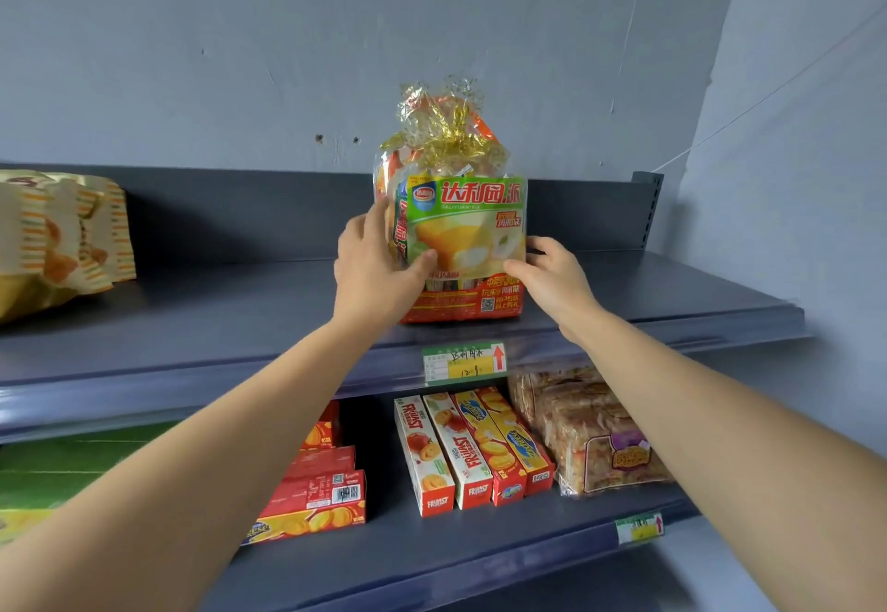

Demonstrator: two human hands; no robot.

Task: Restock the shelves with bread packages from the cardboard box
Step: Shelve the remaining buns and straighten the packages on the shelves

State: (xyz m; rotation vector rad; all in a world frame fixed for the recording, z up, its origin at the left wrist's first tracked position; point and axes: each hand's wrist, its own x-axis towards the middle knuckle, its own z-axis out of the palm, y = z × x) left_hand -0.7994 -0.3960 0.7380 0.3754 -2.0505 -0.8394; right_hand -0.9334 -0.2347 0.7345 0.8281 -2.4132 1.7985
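Bread package (461,246), gold-tied top, stands upright on the top shelf (672,294), base down near the front edge above the price tag (464,361). Left hand (374,270) wraps its left side, thumb across the front label; right hand (552,270) cups the lower right corner. Both closed lightly on the bag. Suggest: square the label forward, nudge it back from the lip, let go one hand at a time so it doesn't tip. Striped bags (57,237) sit well apart at far left.

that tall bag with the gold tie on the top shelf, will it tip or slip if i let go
The tied bag stands taller than its base is wide, so it may tip if nudged. Its clear film looks glossy, so probably slippery and crinkly rather than stiff. Both the left hand and right hand steady its sides, which suggests it wobbles.
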